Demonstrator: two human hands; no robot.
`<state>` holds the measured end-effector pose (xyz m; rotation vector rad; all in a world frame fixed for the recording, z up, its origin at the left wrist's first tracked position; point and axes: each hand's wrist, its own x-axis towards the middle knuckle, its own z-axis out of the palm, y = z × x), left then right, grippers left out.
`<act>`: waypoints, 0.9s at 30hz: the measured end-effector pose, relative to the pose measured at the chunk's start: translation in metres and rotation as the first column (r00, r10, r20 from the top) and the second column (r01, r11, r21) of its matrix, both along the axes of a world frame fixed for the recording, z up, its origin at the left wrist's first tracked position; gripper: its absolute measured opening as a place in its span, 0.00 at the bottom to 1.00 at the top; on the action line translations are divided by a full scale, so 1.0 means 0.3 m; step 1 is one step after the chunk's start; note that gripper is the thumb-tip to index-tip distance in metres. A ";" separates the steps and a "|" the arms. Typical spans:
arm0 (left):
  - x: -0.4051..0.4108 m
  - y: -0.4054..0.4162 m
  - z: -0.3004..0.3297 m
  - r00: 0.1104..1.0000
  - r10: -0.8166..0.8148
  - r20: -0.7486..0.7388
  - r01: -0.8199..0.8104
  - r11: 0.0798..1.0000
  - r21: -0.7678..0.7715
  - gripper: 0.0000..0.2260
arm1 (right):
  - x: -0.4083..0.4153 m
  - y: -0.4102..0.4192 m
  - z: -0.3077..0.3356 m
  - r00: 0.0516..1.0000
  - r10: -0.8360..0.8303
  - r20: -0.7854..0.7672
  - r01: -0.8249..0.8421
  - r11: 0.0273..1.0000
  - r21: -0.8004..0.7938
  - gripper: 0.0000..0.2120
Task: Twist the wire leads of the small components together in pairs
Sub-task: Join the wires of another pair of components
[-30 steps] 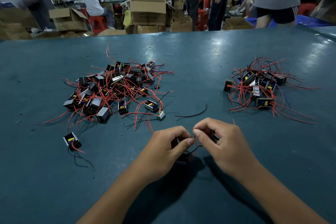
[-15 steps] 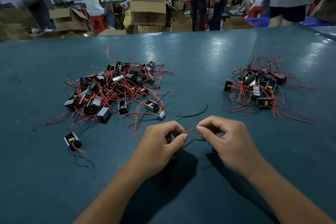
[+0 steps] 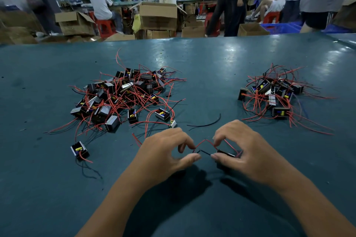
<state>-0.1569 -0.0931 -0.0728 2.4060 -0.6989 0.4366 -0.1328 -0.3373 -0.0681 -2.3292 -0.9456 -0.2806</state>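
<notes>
Above the dark teal table (image 3: 192, 59), the right hand (image 3: 244, 152) grips a small black box-shaped component (image 3: 226, 154) near the table's front middle. The left hand (image 3: 165, 152) pinches its thin red wire lead (image 3: 200, 143); a short black lead (image 3: 205, 152) pokes out between the two thumbs.

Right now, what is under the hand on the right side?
Under the right hand, a small black component shows between the fingers, with red wires running toward the left hand. Most of the component is covered by the hand, so its far side cannot be seen.
</notes>
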 end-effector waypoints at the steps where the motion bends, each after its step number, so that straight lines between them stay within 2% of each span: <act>1: -0.001 -0.012 -0.006 1.000 0.016 0.023 -0.017 0.999 0.027 0.12 | 0.000 0.006 -0.003 1.000 -0.008 0.009 0.008 1.000 0.000 0.11; 7: -0.001 -0.037 -0.013 0.989 0.045 0.143 -0.049 0.999 0.023 0.11 | 0.000 0.009 -0.021 0.998 -0.052 0.018 0.052 0.998 -0.017 0.06; 11: 0.003 -0.038 -0.015 0.995 0.015 0.098 -0.018 0.999 0.036 0.11 | 0.003 0.012 -0.023 0.999 -0.028 -0.030 0.027 0.999 -0.019 0.05; 15: 0.005 -0.014 -0.002 0.999 -0.051 -0.005 0.051 0.995 0.086 0.10 | 0.013 -0.017 -0.003 0.994 -0.023 -0.108 0.022 1.000 -0.007 0.05; 16: 0.006 0.008 0.002 0.995 -0.075 -0.060 0.081 0.991 0.110 0.11 | 0.017 -0.033 0.005 0.986 -0.010 -0.166 0.004 0.999 -0.036 0.11; 18: 0.010 0.066 0.006 0.977 -0.078 -0.200 0.117 0.974 0.195 0.21 | 0.024 -0.072 0.010 0.949 0.026 -0.314 -0.066 0.991 -0.118 0.26; 19: 0.014 0.097 0.005 0.964 -0.055 -0.261 0.124 0.959 0.255 0.25 | 0.029 -0.089 0.011 0.935 0.036 -0.353 -0.103 0.980 -0.172 0.29; 20: 0.017 0.123 0.003 0.951 -0.026 -0.307 0.126 0.941 0.313 0.26 | 0.035 -0.103 0.009 0.932 0.037 -0.361 -0.130 0.963 -0.237 0.30; 22: 0.023 0.148 0.000 0.932 0.028 -0.363 0.111 0.928 0.356 0.21 | 0.049 -0.112 -0.002 0.956 -0.006 -0.293 -0.105 0.926 -0.362 0.25; 24: 0.026 0.150 0.003 0.921 0.060 -0.386 0.060 0.955 0.292 0.14 | 0.051 -0.093 -0.003 0.983 -0.067 -0.171 -0.019 0.890 -0.456 0.17; 25: 0.030 0.145 0.007 0.927 0.068 -0.369 0.020 0.973 0.231 0.11 | 0.046 -0.078 -0.001 0.990 -0.096 -0.107 0.040 0.900 -0.435 0.14; 26: 0.030 0.134 0.009 0.934 0.066 -0.350 -0.020 0.991 0.134 0.10 | 0.038 -0.063 0.000 0.988 -0.124 -0.090 0.089 0.943 -0.321 0.12; 27: 0.028 0.112 0.010 0.935 0.053 -0.352 -0.059 0.998 -0.005 0.09 | 0.027 -0.044 0.004 0.982 -0.139 -0.126 0.121 0.982 -0.142 0.09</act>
